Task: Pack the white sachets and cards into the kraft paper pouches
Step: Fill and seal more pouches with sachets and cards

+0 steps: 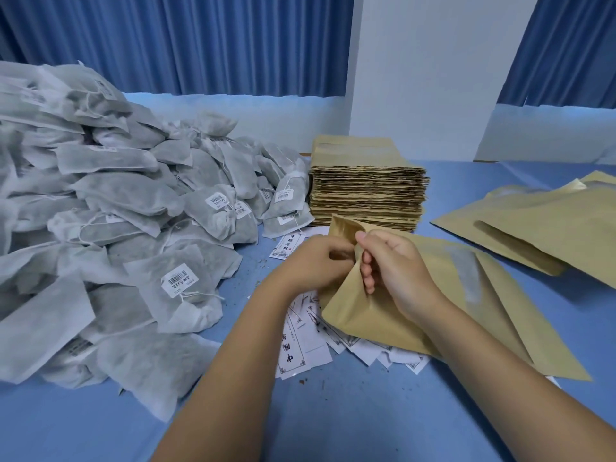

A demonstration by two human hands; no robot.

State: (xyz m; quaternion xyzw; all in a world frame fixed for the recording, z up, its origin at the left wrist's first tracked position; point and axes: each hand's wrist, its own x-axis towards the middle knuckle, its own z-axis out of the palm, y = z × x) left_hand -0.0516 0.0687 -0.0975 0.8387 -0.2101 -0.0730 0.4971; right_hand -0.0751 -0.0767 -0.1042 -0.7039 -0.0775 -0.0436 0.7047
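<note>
From my remote seat I see both hands meeting at the middle of the bench (366, 425), working the mouth of one kraft pouch (353, 315). My left hand (313, 261) has its fingers curled in and pinches the near lip of the pouch's opening. My right hand (396, 268) grips the other lip, thumb on the outside at the top edge and fingers curled round the paper, so neither hand is slack. The pouch is lifted at its open end and slopes down to my right, where its lower part, with a pale window strip, lies on the bench. Under it and just toward me the cards (310, 345) are scattered in a loose overlapping heap, white with dark printed characters, and one more peeks out just beyond my left hand. The white sachets (116, 211) fill the left of the bench in a large tumbled pile, several showing barcode labels and strings. Behind my hands stands a tall, neat stack of pouches (366, 191), just beside the pile's right edge. A few loose pouches (533, 228) lie overlapping at the far right. Blue curtains (166, 45) and a white wall (426, 61) close the background.
</note>
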